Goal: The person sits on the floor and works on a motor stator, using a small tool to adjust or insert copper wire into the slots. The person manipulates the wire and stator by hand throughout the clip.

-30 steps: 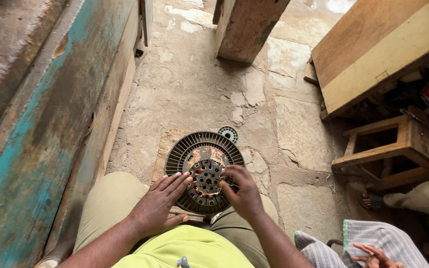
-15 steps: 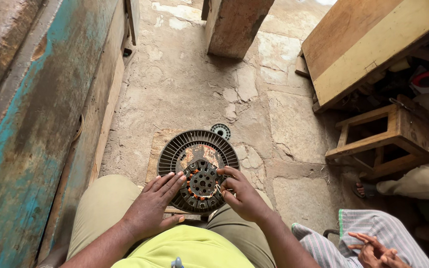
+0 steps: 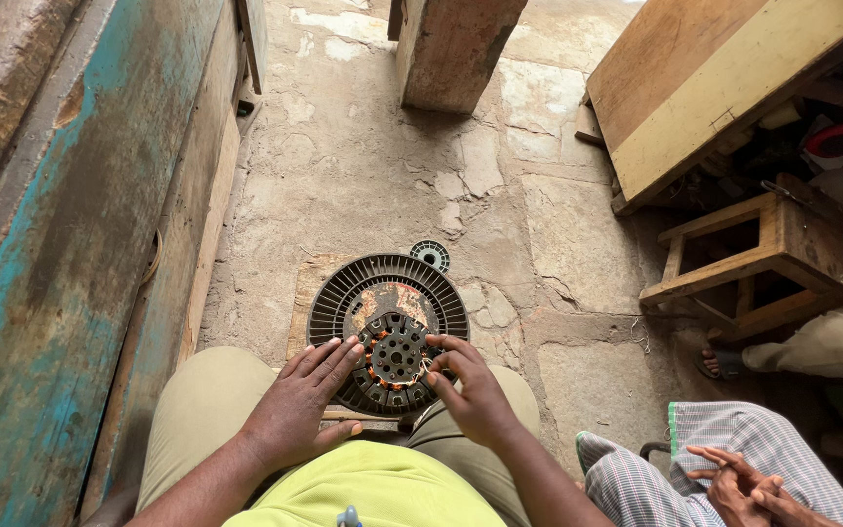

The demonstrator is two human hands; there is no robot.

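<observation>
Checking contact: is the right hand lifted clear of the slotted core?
No, the right hand has its fingertips on the slotted core sitting in the round finned housing.
</observation>
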